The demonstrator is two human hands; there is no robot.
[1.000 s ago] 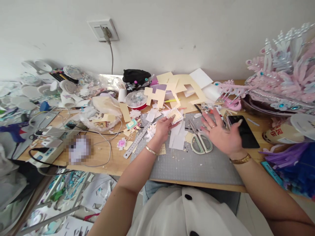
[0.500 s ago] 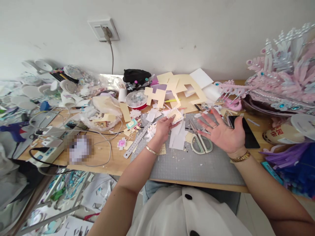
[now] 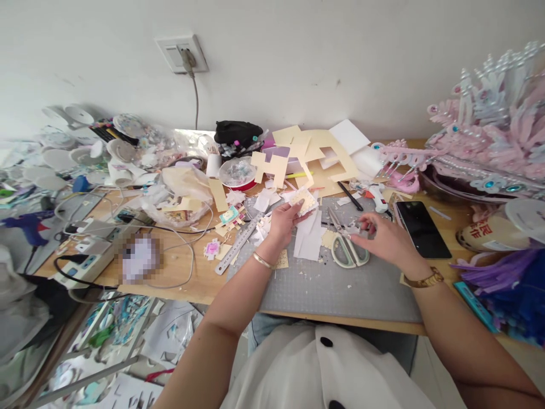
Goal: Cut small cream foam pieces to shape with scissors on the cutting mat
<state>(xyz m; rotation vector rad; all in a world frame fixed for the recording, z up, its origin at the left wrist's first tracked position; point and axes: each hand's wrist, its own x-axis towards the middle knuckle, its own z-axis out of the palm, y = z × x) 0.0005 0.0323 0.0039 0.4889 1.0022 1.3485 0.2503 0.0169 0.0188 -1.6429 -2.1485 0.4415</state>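
Observation:
My left hand [image 3: 286,222] is closed on a small cream-coloured card piece [image 3: 303,200] with pale bits on its face; the fingers cover part of it. Over the cutting mat [image 3: 306,292], my right hand [image 3: 383,236] hangs beside the scissors [image 3: 347,247], palm turned down. Its fingers are bent, with a gap between thumb and forefinger, and nothing shows in them. The scissors lie with blades pointing away from me, and the right thumb overlaps one handle loop; I cannot tell whether it touches. White paper strips [image 3: 307,236] lie between the two hands.
A steel ruler [image 3: 236,247] lies left of my left forearm. Cut cream card sheets [image 3: 344,165] are piled at the back. A phone [image 3: 423,227], a white glue gun [image 3: 378,199] and a lidded cup [image 3: 489,227] are on the right. Cables and a power strip [image 3: 80,267] spread at left.
My right hand has turned from a spread, upward palm to palm down with bent fingers, and moved left toward the scissors. My left hand still holds the card piece in place.

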